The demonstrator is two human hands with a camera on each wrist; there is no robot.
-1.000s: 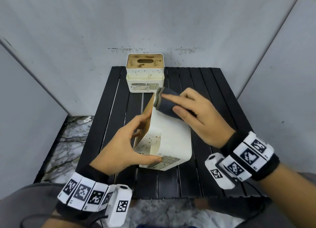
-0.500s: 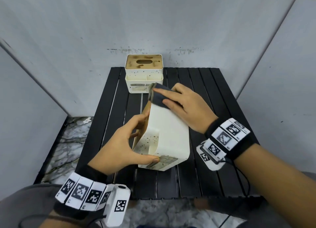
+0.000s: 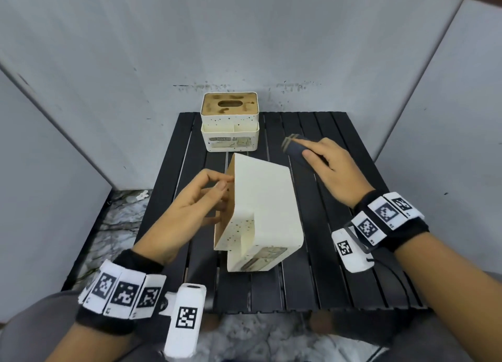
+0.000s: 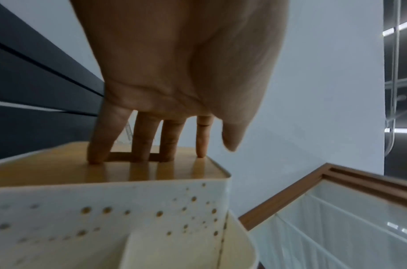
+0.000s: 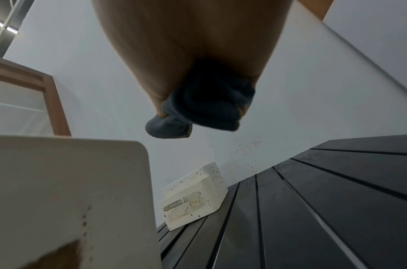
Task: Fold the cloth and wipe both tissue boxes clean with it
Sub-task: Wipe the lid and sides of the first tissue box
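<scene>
The right hand (image 3: pixel 335 169) grips the folded cloth (image 3: pixel 296 147) off the tipped tissue box (image 3: pixel 263 207); the left hand (image 3: pixel 190 212), fingers straight, steadies its wooden lid (image 4: pixel 59 167). Next probably comes the far tissue box (image 3: pixel 230 125).

Cloth (image 3: pixel 297 150) blurred in the head view and mostly hidden under the right hand's fingers (image 3: pixel 315 155), left fingertips (image 3: pixel 217 190) partly behind the near tissue box (image 3: pixel 263 207), far box's label (image 3: pixel 226 141) too small to read

We saw soft, even light with faint shadows, motion blur on the folded cloth (image 3: pixel 297 147), and wide-angle bending at both wrist views' edges.
</scene>
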